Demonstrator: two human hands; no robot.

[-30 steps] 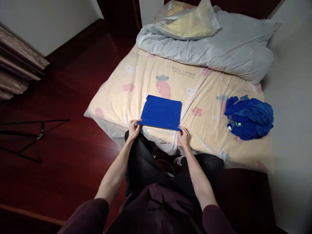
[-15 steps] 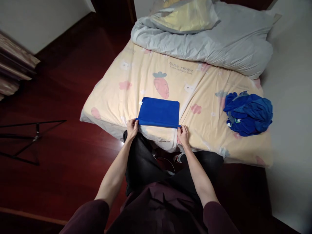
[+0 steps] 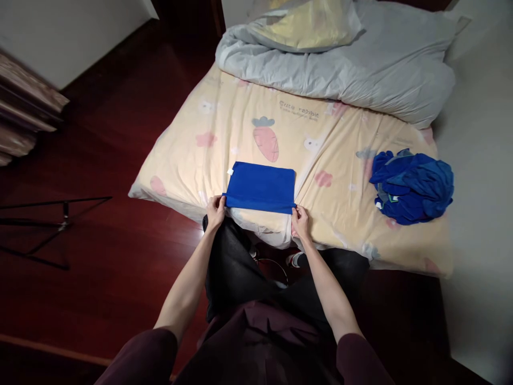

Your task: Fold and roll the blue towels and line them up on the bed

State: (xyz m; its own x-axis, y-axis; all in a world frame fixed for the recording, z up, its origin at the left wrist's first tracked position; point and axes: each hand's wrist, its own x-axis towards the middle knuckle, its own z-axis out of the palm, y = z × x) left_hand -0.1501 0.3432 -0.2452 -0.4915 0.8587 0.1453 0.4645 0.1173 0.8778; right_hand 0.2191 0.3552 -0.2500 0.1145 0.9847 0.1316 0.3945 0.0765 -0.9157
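A blue cloth (image 3: 260, 184) with a small white tag at its far left corner lies flat on the near side of the bed. My left hand (image 3: 216, 211) pinches its near left corner. At the near right corner, my right hand (image 3: 300, 220) grips the cloth between thumb and fingers. A narrow strip along the near edge is folded over and stretched straight between both hands. Well to the right of my right hand sits a crumpled heap of blue cloths (image 3: 412, 187) with white tags showing.
The bed (image 3: 180, 144) has a pale yellow cover printed with carrots and rabbits. A rolled grey-white quilt (image 3: 340, 75) and a yellowish plastic-wrapped bundle (image 3: 312, 27) lie at its far end. Black stand legs (image 3: 62, 224) are on the dark red floor, left. A wall borders the right.
The strip at the cloth's near edge looks wider and flatter now, its near edge a little closer to me. Both hands keep their hold on the corners. The view has shifted slightly.
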